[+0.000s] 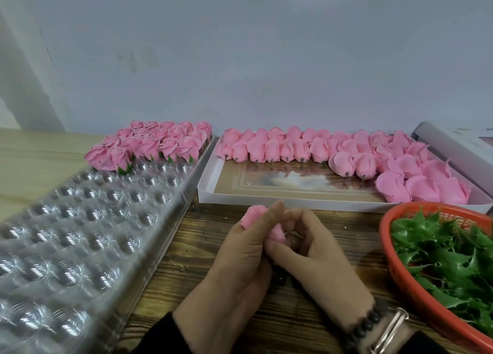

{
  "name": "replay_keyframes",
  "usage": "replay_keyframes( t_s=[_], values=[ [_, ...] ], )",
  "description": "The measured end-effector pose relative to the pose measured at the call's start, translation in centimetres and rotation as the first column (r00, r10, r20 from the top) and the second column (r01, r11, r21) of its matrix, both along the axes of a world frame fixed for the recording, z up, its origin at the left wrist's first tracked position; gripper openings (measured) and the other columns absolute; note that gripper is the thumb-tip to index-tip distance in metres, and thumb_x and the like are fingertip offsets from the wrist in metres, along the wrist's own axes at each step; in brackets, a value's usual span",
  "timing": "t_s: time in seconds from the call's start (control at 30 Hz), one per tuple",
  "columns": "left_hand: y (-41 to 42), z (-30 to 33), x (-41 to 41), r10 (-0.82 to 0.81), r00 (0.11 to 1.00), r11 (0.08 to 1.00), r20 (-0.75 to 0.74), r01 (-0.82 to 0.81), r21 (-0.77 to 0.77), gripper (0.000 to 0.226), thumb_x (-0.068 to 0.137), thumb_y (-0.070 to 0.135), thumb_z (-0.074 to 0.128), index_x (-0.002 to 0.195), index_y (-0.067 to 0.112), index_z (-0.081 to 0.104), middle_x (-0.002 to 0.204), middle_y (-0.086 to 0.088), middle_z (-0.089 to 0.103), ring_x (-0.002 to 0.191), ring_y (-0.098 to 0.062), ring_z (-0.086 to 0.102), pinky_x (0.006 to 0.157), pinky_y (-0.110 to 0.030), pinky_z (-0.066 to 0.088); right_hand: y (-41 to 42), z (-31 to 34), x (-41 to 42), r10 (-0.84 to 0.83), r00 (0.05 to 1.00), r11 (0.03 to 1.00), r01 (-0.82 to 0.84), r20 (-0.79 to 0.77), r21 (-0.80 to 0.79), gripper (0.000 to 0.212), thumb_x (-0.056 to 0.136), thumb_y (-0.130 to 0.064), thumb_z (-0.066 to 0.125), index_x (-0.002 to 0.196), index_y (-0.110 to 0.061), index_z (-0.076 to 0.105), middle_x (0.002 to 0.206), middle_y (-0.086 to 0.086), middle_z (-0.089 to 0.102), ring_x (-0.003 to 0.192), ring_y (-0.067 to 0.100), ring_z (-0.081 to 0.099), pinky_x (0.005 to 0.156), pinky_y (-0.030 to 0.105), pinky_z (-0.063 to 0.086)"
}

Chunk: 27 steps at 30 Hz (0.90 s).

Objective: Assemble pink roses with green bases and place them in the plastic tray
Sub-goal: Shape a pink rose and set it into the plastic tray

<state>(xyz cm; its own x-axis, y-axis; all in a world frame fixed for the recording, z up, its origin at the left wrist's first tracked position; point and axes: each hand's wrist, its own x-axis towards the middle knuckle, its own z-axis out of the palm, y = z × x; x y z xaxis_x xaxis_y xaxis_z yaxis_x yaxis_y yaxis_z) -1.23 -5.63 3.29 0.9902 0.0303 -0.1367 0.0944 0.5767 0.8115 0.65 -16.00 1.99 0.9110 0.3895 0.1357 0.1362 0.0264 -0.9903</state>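
While no writing is legible, both hands — left hand (240, 249), right hand (309, 252) — pinch a pink rose (254, 216).

1. The pink rose (266, 227) is mostly covered by the left hand (240, 268) and right hand (314, 255).
2. The clear plastic tray (80, 233) is blurred and cut off at the left edge.
3. The orange basket (416, 281) is cropped at the right.

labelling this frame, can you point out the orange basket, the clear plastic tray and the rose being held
orange basket (386, 249): head view, on its left rim
clear plastic tray (88, 220): head view, on an empty dimpled cup
held rose (252, 216): head view, on the pink petals above the left thumb
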Motion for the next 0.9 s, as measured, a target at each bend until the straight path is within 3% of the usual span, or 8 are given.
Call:
replay_keyframes(
  t_s=[0.1, 0.17, 0.3, 0.37, 0.47, 0.6, 0.77, 0.9],
  values=[
    [0.1, -0.2, 0.1, 0.012, 1.000, 1.000, -0.017, -0.012, -0.004, 0.035, 0.061, 0.028, 0.073, 0.071, -0.001, 0.056, 0.081, -0.020, 0.057, 0.072, -0.028, 0.060, 0.064, -0.033, 0.053, -0.1, 0.1, 0.0, 0.012, 1.000, 1.000, -0.012, 0.000, -0.029, 0.014, 0.074, -0.014, 0.072, 0.083, -0.012, 0.061, 0.069, 0.007, 0.061, 0.063, 0.014, 0.053, 0.060, 0.024, 0.045],
    [0.2, -0.2, 0.1, -0.004, 0.999, 0.999, -0.032, 0.005, 0.033, 0.042, 0.056, 0.031, 0.075, 0.081, 0.000, 0.062, 0.076, -0.017, 0.056, 0.060, -0.023, 0.056, 0.050, -0.029, 0.043, -0.4, 0.5, 0.0, 0.064, 0.998, 0.998, -0.064, -0.020, -0.020, 0.017, 0.078, -0.024, 0.067, 0.073, -0.008, 0.064, 0.058, 0.006, 0.056, 0.055, 0.008, 0.049, 0.054, 0.016, 0.040],
    [0.3, 0.1, 0.1, 0.005, 1.000, 0.996, -0.018, -0.003, 0.085, 0.046, 0.057, 0.034, 0.074, 0.085, -0.001, 0.063, 0.062, -0.010, 0.052, 0.044, -0.016, 0.045, 0.040, -0.024, 0.033, -0.3, 0.8, -0.2, 0.138, 0.985, 0.990, -0.133, -0.107, 0.057, 0.031, 0.074, -0.035, 0.057, 0.075, -0.006, 0.065, 0.058, 0.003, 0.056, 0.056, 0.010, 0.049, 0.058, 0.019, 0.040],
    [0.5, 0.2, 0.1, 0.041, 0.999, 0.996, 0.002, -0.041, 0.083, 0.052, 0.057, 0.033, 0.074, 0.092, -0.002, 0.059, 0.059, -0.010, 0.049, 0.045, -0.018, 0.042, 0.041, -0.023, 0.033, -0.1, 0.7, -0.2, 0.134, 0.987, 0.988, -0.126, -0.092, 0.083, 0.027, 0.075, -0.030, 0.058, 0.084, -0.006, 0.064, 0.062, -0.002, 0.061, 0.059, 0.007, 0.054, 0.059, 0.017, 0.045],
    [0.6, 0.4, 0.1, 0.070, 0.997, 0.997, 0.033, -0.070, 0.013, 0.050, 0.058, 0.027, 0.074, 0.096, -0.001, 0.057, 0.066, -0.017, 0.060, 0.057, -0.026, 0.059, 0.050, -0.029, 0.050, -0.1, 0.6, -0.1, 0.108, 0.989, 0.989, -0.097, -0.097, 0.113, 0.030, 0.072, -0.017, 0.069, 0.098, -0.007, 0.059, 0.074, 0.001, 0.065, 0.068, 0.011, 0.059, 0.064, 0.017, 0.050],
    [0.4, 0.2, 0.1, 0.067, 0.997, 0.998, 0.033, -0.068, 0.005, 0.044, 0.061, 0.022, 0.073, 0.095, -0.002, 0.058, 0.076, -0.021, 0.057, 0.061, -0.025, 0.064, 0.054, -0.030, 0.055, -0.1, 0.7, -0.3, 0.091, 0.995, 0.996, -0.091, -0.031, -0.013, 0.018, 0.075, -0.002, 0.070, 0.088, -0.009, 0.061, 0.068, -0.001, 0.063, 0.064, 0.009, 0.057, 0.063, 0.018, 0.047],
    [0.6, 0.0, 0.0, 0.052, 0.997, 0.988, 0.054, -0.059, 0.142, 0.040, 0.053, 0.035, 0.076, 0.076, 0.004, 0.065, 0.080, -0.017, 0.058, 0.066, -0.025, 0.056, 0.059, -0.032, 0.040, -0.6, 1.4, -0.5, 0.175, 0.983, 0.984, -0.176, -0.053, -0.015, 0.008, 0.082, -0.013, 0.064, 0.083, -0.006, 0.068, 0.059, -0.005, 0.063, 0.059, 0.003, 0.055, 0.058, 0.010, 0.043],
    [1.5, -0.3, 0.2, 0.111, 0.959, 0.903, 0.260, -0.206, 0.377, 0.045, 0.063, 0.030, 0.074, 0.079, -0.009, 0.058, 0.075, -0.017, 0.063, 0.068, -0.026, 0.060, 0.061, -0.034, 0.052, -0.3, 1.0, -0.4, 0.060, 0.998, 0.998, -0.060, 0.028, 0.007, 0.004, 0.084, -0.008, 0.061, 0.083, -0.010, 0.065, 0.068, -0.001, 0.063, 0.065, 0.008, 0.057, 0.060, 0.015, 0.047]
  ],
)
